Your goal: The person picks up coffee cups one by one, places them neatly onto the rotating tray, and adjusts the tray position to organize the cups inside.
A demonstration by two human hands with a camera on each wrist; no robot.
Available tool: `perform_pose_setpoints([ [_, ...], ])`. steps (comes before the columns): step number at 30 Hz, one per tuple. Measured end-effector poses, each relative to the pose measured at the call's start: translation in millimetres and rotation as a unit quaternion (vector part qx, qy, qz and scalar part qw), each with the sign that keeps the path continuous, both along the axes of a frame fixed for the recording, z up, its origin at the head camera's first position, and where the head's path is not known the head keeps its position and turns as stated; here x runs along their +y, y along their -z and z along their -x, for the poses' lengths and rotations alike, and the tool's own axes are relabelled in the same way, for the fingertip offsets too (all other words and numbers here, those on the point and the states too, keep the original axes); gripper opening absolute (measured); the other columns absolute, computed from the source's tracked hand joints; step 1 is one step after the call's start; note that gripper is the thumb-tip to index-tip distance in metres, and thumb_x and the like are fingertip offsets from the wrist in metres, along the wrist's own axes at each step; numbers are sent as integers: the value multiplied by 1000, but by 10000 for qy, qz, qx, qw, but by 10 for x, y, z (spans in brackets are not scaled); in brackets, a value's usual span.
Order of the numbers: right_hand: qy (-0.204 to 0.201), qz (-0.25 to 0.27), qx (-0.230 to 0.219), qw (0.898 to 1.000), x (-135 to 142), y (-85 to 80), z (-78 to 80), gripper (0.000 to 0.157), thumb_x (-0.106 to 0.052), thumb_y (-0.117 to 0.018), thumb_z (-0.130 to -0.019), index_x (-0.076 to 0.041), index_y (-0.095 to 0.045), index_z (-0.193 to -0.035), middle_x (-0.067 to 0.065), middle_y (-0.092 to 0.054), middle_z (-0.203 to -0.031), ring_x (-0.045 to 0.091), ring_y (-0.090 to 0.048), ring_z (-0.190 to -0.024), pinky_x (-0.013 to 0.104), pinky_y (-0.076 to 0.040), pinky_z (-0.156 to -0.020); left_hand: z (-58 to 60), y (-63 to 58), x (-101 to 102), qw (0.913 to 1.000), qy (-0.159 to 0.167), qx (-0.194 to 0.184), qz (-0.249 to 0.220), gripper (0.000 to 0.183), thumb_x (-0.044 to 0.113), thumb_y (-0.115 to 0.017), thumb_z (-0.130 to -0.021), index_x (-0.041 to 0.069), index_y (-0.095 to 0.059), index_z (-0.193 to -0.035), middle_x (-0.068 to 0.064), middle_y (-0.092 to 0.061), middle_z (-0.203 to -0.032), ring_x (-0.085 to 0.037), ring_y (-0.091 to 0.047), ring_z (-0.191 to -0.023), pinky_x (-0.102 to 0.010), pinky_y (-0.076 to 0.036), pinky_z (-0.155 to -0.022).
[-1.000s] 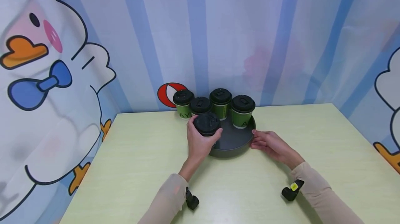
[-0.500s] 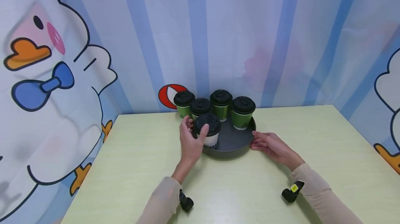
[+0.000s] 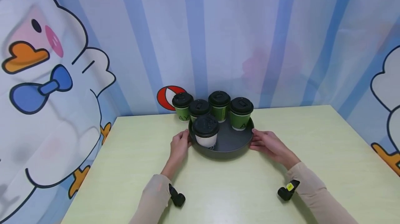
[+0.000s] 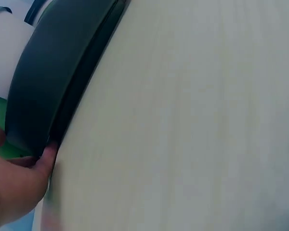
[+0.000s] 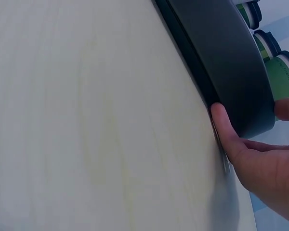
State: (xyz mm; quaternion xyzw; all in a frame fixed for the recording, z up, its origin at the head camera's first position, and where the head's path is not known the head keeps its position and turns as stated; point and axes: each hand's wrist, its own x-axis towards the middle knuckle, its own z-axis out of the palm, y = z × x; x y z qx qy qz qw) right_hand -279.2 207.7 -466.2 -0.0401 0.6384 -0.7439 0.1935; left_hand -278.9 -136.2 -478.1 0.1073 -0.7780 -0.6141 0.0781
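Observation:
A round dark grey tray (image 3: 231,154) with a raised rim rests on the table. My left hand (image 3: 179,147) holds its left side, the fingers at the rim; the left wrist view shows a finger at the lower edge of the tray (image 4: 53,72). Opposite, my right hand (image 3: 270,146) grips the right side; in the right wrist view one finger lies under the tray (image 5: 221,57) and another at its rim. A white paper cup (image 3: 206,141) with a black lid stands at the tray's front left. Green lidded cups (image 3: 240,120) stand behind it.
One green cup (image 3: 183,113) stands outside the tray, behind its left side. The pale table (image 3: 231,192) ends at a striped cloth backdrop (image 3: 225,43) with a printed duck (image 3: 47,130). A black wrist camera (image 3: 177,198) sits by the left sleeve.
My left hand has let go of the white cup, which now stands on the tray, and moved left and down to the tray's left rim. My right hand keeps its hold.

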Motion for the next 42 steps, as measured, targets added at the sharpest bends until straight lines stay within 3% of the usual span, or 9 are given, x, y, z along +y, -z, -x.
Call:
perform_pose_setpoints([
  [3,-65,110,-78,9999,3,-4,0,37,-25,-53,-111,12,-54,-117,10,-63,-96,18,-70,-90,33,-61,-91,4,26,-23,9997,162,-97,-182,45,30,-50,-110,-8,-69,-126,-16,-72,-107,-16,-70,-90,-27,-60,-82],
  [7,-555,101,-243,9981,58,-3,-14,36,-20,-54,-110,15,-58,-116,20,-69,-102,23,-73,-96,37,-59,-95,19,33,-50,9987,332,-163,-364,47,31,-52,-109,-10,-67,-126,-17,-73,-106,-17,-71,-92,-30,-62,-84],
  [10,-873,10,-319,9957,90,-1,-36,40,-20,-54,-110,18,-54,-123,24,-69,-111,26,-73,-103,39,-56,-100,38,40,-68,9977,430,-241,-460,47,30,-52,-109,-11,-66,-127,-18,-71,-108,-20,-71,-96,-32,-62,-87],
  [17,-392,359,-162,9985,12,-6,-78,54,-14,-53,-110,22,-31,-142,16,-59,-116,20,-67,-106,37,-53,-105,63,5,-102,9968,526,-285,-533,48,31,-51,-109,-10,-63,-131,-21,-69,-118,-23,-69,-103,-32,-61,-90],
  [22,-649,337,-292,9969,23,0,-89,42,-14,-57,-108,18,-44,-131,17,-66,-109,24,-70,-105,38,-55,-103,59,5,-106,9963,550,-283,-601,48,31,-51,-109,-11,-64,-130,-20,-69,-116,-22,-69,-102,-33,-60,-91],
  [26,-1028,322,-249,9939,73,34,-128,42,-11,-54,-109,18,-39,-135,21,-68,-115,28,-71,-111,40,-53,-104,39,18,-102,9963,526,-352,-586,47,30,-51,-109,-11,-65,-128,-19,-69,-114,-22,-69,-100,-33,-60,-90],
  [33,-728,346,-97,9967,32,29,-181,54,-13,-58,-107,20,-31,-140,15,-68,-113,27,-70,-112,37,-53,-104,71,11,-98,9965,533,-377,-517,48,32,-51,-110,-9,-64,-131,-20,-67,-118,-22,-68,-102,-32,-60,-91],
  [42,-648,250,-119,9975,26,48,-195,48,-12,-58,-107,21,-36,-135,15,-68,-111,26,-71,-109,36,-54,-103,70,12,-119,9950,662,-482,-564,50,33,-51,-109,-10,-63,-132,-21,-67,-121,-23,-68,-103,-32,-60,-91],
])
